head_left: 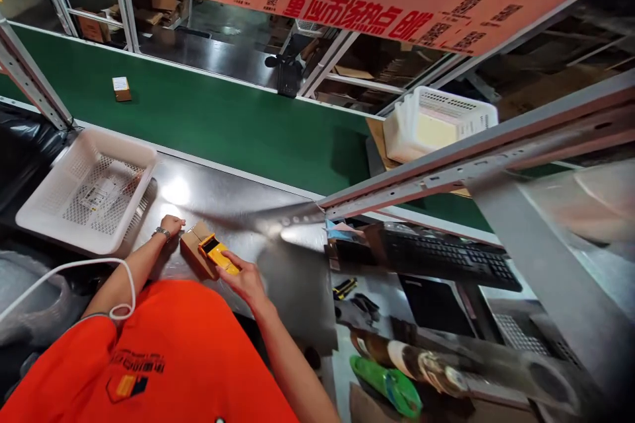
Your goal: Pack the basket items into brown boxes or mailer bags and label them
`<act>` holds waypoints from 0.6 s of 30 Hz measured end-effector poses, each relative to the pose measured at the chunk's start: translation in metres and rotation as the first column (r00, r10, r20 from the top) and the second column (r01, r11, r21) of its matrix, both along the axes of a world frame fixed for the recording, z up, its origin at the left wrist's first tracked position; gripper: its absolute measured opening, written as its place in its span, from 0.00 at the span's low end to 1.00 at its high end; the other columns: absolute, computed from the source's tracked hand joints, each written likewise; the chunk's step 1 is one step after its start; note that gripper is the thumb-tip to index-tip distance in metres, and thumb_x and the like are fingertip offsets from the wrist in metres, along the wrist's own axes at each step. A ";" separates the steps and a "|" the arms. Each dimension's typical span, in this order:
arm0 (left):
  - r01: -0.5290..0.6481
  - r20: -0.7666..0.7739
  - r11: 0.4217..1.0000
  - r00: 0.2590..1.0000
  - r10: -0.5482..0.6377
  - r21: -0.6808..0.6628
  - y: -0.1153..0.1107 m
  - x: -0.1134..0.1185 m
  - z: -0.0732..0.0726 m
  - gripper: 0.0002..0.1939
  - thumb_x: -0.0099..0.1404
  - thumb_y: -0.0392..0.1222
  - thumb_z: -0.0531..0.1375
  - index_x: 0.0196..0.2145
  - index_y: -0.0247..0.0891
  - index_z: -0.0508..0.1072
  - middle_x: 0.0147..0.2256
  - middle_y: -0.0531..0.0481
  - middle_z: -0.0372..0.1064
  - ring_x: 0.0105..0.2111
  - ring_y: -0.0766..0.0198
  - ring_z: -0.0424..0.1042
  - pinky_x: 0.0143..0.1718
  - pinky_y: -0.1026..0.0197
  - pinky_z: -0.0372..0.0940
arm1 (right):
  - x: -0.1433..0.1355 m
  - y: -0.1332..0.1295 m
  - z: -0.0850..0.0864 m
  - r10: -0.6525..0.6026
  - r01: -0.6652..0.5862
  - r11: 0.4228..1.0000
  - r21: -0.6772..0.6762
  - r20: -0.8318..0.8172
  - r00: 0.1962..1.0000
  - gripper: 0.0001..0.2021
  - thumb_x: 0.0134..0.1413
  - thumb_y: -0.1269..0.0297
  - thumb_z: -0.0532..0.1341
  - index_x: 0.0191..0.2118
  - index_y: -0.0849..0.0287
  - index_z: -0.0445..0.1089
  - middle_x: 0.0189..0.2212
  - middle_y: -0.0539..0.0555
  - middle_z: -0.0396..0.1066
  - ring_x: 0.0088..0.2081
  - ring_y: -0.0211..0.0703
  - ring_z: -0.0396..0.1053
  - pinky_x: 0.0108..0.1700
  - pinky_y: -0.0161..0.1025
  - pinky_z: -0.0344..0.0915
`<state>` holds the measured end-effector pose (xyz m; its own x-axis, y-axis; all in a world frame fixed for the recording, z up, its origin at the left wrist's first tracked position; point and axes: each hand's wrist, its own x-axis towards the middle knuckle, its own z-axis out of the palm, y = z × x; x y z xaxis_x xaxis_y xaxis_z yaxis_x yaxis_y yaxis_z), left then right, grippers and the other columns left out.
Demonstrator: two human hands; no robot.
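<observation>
My right hand (245, 281) is wrapped round a yellow hand-held tool (218, 254) with a dark slot near its far end; its exact kind does not show. The tool lies over the top of a small brown cardboard box (191, 254) on the metal table (258, 231). Beside the box's far left corner is my left hand (170, 226), a metal watch on its wrist. Its fingers are curled, and anything inside them is hidden.
A white plastic basket (94, 238) holding clear packets stands on the left. Behind the table runs a green conveyor belt (238, 125) carrying a small box (122, 89). A metal post (397, 178) slants across the right, near a keyboard (451, 258) and tape rolls (387, 383).
</observation>
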<state>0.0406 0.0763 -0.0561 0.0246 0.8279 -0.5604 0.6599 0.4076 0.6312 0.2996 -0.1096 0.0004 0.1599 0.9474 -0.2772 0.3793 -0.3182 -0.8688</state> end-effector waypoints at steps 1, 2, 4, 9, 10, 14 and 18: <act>0.020 -0.008 1.000 1.000 -0.021 -0.019 -0.004 0.002 -0.005 0.15 0.72 0.45 0.65 0.33 0.34 0.85 0.28 0.46 0.80 0.36 0.57 0.80 0.38 0.62 0.69 | 0.000 -0.001 0.001 0.011 -0.011 1.000 -0.002 0.004 1.000 0.26 0.48 0.51 0.75 0.54 0.50 0.86 0.45 0.53 0.88 0.44 0.58 0.86 0.50 0.50 0.81; 0.041 -0.015 0.999 0.999 -0.041 -0.036 -0.008 0.005 -0.009 0.15 0.72 0.45 0.65 0.32 0.33 0.85 0.28 0.46 0.80 0.35 0.56 0.80 0.37 0.62 0.70 | -0.001 -0.001 0.002 0.003 -0.003 1.000 -0.001 0.003 1.000 0.25 0.47 0.51 0.75 0.53 0.50 0.86 0.45 0.53 0.88 0.44 0.59 0.86 0.50 0.50 0.81; 0.076 -0.027 0.996 0.997 -0.077 -0.048 -0.013 0.009 -0.014 0.15 0.72 0.47 0.65 0.34 0.33 0.85 0.30 0.45 0.81 0.36 0.55 0.81 0.38 0.61 0.70 | -0.004 0.001 0.006 -0.022 0.022 1.000 -0.005 -0.001 1.000 0.24 0.46 0.52 0.76 0.51 0.49 0.87 0.43 0.53 0.88 0.44 0.59 0.85 0.49 0.50 0.81; 0.140 -0.069 0.990 0.988 -0.139 0.018 -0.010 0.008 -0.008 0.16 0.72 0.45 0.66 0.50 0.32 0.85 0.46 0.38 0.85 0.50 0.53 0.82 0.50 0.61 0.71 | -0.006 0.002 0.009 -0.036 0.036 0.999 0.008 -0.001 0.999 0.24 0.44 0.53 0.75 0.50 0.50 0.88 0.40 0.53 0.88 0.39 0.57 0.85 0.44 0.48 0.81; 0.157 -0.079 0.987 0.985 -0.154 0.037 -0.008 0.007 -0.005 0.16 0.73 0.45 0.64 0.51 0.32 0.84 0.47 0.37 0.85 0.52 0.52 0.81 0.51 0.61 0.70 | -0.005 0.001 0.009 -0.028 0.028 1.000 0.013 0.007 1.000 0.25 0.45 0.52 0.75 0.51 0.51 0.87 0.40 0.54 0.88 0.38 0.57 0.84 0.43 0.48 0.81; 0.279 -0.090 0.958 0.958 -0.273 0.064 -0.011 0.016 0.010 0.26 0.80 0.56 0.55 0.42 0.34 0.86 0.44 0.38 0.85 0.50 0.49 0.81 0.50 0.60 0.70 | -0.009 0.004 0.010 0.006 -0.006 1.000 0.010 0.047 0.999 0.24 0.47 0.52 0.74 0.52 0.51 0.87 0.38 0.54 0.88 0.36 0.54 0.84 0.43 0.47 0.80; 0.414 -0.139 0.910 0.903 -0.407 0.024 -0.020 0.026 0.018 0.30 0.79 0.61 0.54 0.37 0.35 0.85 0.41 0.34 0.84 0.49 0.45 0.82 0.50 0.57 0.70 | -0.013 0.007 0.017 -0.004 0.002 0.999 0.047 0.026 1.000 0.22 0.46 0.53 0.76 0.50 0.48 0.88 0.40 0.53 0.88 0.39 0.56 0.84 0.44 0.47 0.80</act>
